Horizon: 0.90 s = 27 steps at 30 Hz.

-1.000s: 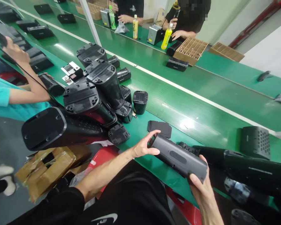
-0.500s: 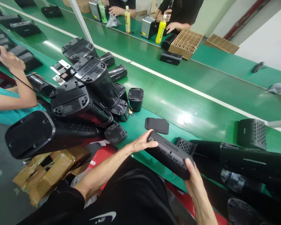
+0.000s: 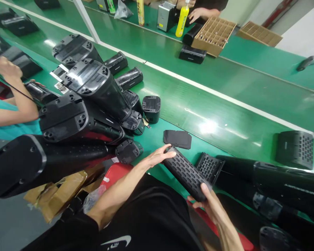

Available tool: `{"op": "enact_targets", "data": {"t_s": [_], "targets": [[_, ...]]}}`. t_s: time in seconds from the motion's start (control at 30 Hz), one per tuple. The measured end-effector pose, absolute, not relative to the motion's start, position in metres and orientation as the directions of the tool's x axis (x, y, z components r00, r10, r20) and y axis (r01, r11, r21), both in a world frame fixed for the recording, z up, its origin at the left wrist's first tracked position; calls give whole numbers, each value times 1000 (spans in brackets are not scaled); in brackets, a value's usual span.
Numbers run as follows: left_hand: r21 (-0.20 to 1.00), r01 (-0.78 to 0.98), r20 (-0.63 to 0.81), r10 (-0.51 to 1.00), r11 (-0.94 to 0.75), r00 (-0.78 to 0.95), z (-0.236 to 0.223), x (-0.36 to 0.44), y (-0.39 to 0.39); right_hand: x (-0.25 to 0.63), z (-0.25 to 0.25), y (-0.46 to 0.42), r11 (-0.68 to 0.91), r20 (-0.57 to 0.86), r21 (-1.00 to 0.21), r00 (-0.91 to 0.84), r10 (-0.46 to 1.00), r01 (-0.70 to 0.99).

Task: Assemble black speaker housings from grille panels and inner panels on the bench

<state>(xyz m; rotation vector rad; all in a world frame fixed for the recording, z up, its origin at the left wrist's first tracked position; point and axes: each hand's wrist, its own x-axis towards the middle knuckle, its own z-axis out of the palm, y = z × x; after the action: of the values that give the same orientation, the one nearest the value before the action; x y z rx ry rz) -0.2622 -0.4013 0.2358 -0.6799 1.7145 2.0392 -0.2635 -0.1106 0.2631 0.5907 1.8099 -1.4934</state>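
Note:
Between my two hands is a long black plastic housing point(image 3: 185, 171), its side with rows of slots turned up. My left hand point(image 3: 159, 156) grips its far-left end, thumb on top. At the near-right end my right hand point(image 3: 208, 198) holds it with the thumb on top and fingers underneath. Just beyond it on the green bench lies a flat black sheet point(image 3: 177, 138), perhaps several stacked. A second slotted black piece point(image 3: 209, 167) rests beside the housing on the right, partly hidden behind it.
Large black casings point(image 3: 91, 83) are piled on the left. More long casings point(image 3: 285, 181) lie to the right, with a slotted box point(image 3: 295, 149) behind. A co-worker's arm point(image 3: 13, 94) is at far left. Across the green belt point(image 3: 199, 90) stand a divided carton point(image 3: 214, 35) and a yellow bottle point(image 3: 182, 20).
The housing has been rolled over in my hands, so its slotted face now shows instead of the smoother side. My view has shifted slightly.

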Motion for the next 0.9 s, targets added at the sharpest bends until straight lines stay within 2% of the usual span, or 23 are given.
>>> {"op": "enact_targets", "data": {"t_s": [0.17,0.27,0.33,0.37,0.4,0.5,0.63,0.7,0.77,0.9], "targets": [[761,-540,-608,-107,-360,-786,226,-267,-402,-268,250,-111,140,-709,-704,-698,-102,696],[677,-442,-646,-187,-589,-740,219,-275,-398,-309,240,-137,43,-770,-629,-614,-174,776],[666,-389,-652,-243,-637,-718,214,-281,-392,-362,232,-165,-61,-792,-574,-573,-212,816],[676,-403,-653,-248,-618,-715,211,-285,-387,-393,227,-181,-148,-784,-580,-598,-165,801],[686,-444,-659,-233,-577,-715,208,-288,-382,-427,221,-196,-234,-784,-583,-614,-90,778],[702,-617,-691,-131,-357,-711,200,-295,-362,-524,202,-230,-320,-743,-638,-669,19,700],[740,-664,-664,-40,108,-746,191,-313,-327,-596,184,-236,-374,-702,-687,-703,116,624],[719,-593,-634,-6,362,-773,185,-330,-304,-601,183,-224,-377,-695,-697,-704,145,611],[670,-503,-624,48,545,-780,177,-350,-281,-587,188,-207,-362,-694,-703,-701,163,612],[622,-373,-646,182,688,-741,161,-376,-245,-507,214,-164,-316,-655,-736,-748,111,598]]}}
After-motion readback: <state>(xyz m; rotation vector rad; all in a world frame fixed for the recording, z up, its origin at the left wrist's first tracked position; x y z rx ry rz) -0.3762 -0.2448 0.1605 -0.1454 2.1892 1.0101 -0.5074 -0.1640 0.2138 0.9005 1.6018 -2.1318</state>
